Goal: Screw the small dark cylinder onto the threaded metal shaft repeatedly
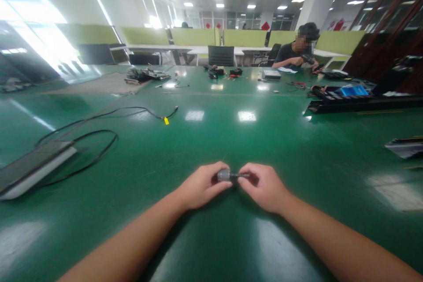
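The left hand (203,185) pinches a grey cylinder (224,175) over the near middle of the green table (211,141); the right hand (264,187) pinches a thin rod (235,175) at the cylinder's three o'clock end. From there, a case (39,167) lies at nine o'clock, a yellow tag (166,120) past ten, a co-worker (287,54) at one.

On the table (205,136), a box (35,166) is placed left of the cylinder (224,175); behind the cylinder, a chair (221,56); behind and right, a rail (360,104).
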